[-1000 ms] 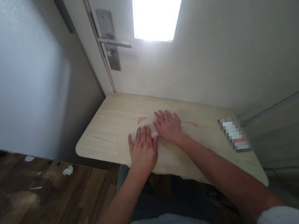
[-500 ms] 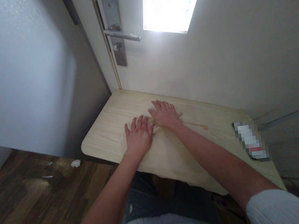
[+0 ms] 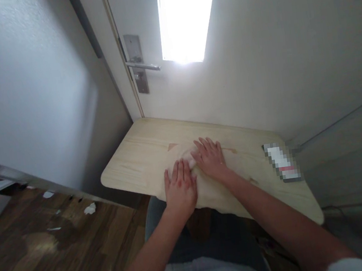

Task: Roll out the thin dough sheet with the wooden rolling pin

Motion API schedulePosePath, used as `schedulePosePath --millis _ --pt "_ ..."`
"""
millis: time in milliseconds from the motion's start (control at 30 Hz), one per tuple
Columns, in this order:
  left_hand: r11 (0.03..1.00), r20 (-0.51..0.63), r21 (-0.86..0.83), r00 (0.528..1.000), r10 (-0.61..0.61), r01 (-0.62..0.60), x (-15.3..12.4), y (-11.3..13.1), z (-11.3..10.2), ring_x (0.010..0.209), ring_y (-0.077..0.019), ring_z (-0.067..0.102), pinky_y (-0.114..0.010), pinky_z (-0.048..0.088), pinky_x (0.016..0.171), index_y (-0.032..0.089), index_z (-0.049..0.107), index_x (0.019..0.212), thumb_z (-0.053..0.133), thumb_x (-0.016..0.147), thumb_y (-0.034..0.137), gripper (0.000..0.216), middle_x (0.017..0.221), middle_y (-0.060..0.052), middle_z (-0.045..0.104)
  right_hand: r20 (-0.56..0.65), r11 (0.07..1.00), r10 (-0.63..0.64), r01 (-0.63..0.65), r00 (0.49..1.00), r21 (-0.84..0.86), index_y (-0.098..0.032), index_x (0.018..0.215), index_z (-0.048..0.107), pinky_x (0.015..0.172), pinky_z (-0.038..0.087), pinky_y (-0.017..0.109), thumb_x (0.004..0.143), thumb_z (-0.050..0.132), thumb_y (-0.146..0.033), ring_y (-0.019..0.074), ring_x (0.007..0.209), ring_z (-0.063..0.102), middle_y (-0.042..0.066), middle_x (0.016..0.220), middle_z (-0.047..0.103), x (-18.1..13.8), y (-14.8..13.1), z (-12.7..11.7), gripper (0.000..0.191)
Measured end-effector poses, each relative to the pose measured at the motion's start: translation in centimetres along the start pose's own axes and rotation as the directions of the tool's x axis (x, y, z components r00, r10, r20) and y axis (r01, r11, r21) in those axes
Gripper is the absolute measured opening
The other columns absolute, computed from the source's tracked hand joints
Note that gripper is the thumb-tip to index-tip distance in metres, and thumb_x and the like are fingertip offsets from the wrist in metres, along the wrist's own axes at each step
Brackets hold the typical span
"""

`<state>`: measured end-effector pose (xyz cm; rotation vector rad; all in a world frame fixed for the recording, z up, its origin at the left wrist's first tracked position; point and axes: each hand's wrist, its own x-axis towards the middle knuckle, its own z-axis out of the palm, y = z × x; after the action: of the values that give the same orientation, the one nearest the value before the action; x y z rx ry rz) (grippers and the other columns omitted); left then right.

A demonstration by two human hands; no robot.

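A pale beige cloth (image 3: 214, 193) lies spread on a small light wooden table (image 3: 132, 165) and hangs over its near edge. My left hand (image 3: 181, 187) rests flat on the cloth, fingers stretched out and close together. My right hand (image 3: 210, 158) lies flat just beyond it, fingers spread, pressing the cloth's far part. Something small and whitish shows between the two hands; I cannot make out what it is.
A blurred-out object (image 3: 281, 162) lies on the table's right end. A white door with a metal handle (image 3: 142, 65) stands right behind the table. Paper scraps (image 3: 89, 208) litter the dark wooden floor at left. My knees are under the table.
Both hands slid back toward me along the cloth after reaching farther out half a second ago. They stay flat on it. The view shifted slightly.
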<state>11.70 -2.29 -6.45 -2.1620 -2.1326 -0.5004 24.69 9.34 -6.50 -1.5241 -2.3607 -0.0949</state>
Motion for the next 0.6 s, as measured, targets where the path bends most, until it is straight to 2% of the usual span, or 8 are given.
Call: schedulePosePath --millis 133,233,433,600 --pt "1.0 -0.012 0.001 1.0 -0.003 0.003 -0.8 0.9 0.2 0.147 -0.0264 0.027 -0.056 0.022 0.118 0.012 0.031 0.151 0.026 0.1 0.046 0.062 0.157 -0.014 0.035 -0.013 1.0 0.012 -0.012 1.0 -0.018 -0.018 0.145 0.044 0.116 0.01 0.057 0.102 0.027 -0.05 0.0304 0.144 0.027 0.011 0.154 0.04 -1.6 0.8 -0.5 0.057" --pt "1.0 -0.02 0.002 1.0 -0.014 0.015 -0.4 0.9 0.0 0.147 -0.0271 0.027 -0.057 0.022 0.118 0.01 0.032 0.151 0.027 0.099 0.048 0.064 0.157 -0.014 0.034 -0.009 0.999 0.031 -0.032 0.999 -0.024 -0.017 0.147 0.041 0.116 0.01 0.057 0.102 0.027 -0.05 0.0304 0.145 0.025 0.011 0.154 0.039 -1.2 0.5 -0.3 0.057" --pt "0.998 -0.011 0.002 0.998 -0.065 0.065 1.5 -0.6 -0.2 0.145 -0.0284 0.032 -0.058 0.024 0.116 0.01 0.036 0.149 0.026 0.099 0.048 0.063 0.154 -0.015 0.039 0.062 0.999 0.047 -0.047 0.997 -0.007 -0.021 0.148 0.04 0.115 0.015 0.059 0.102 0.028 -0.048 0.029 0.143 0.03 0.01 0.153 0.041 2.6 -0.9 0.5 0.055" --pt "0.994 0.026 0.022 0.994 -0.103 0.103 3.4 -2.4 -0.5 0.144 -0.0298 0.032 -0.059 0.024 0.115 0.014 0.038 0.148 0.022 0.1 0.047 0.061 0.155 -0.013 0.039 0.129 0.999 0.038 -0.038 0.991 -0.001 -0.025 0.148 0.04 0.115 0.013 0.06 0.102 0.028 -0.047 0.0296 0.141 0.033 0.007 0.154 0.041 5.7 -2.1 0.9 0.053"
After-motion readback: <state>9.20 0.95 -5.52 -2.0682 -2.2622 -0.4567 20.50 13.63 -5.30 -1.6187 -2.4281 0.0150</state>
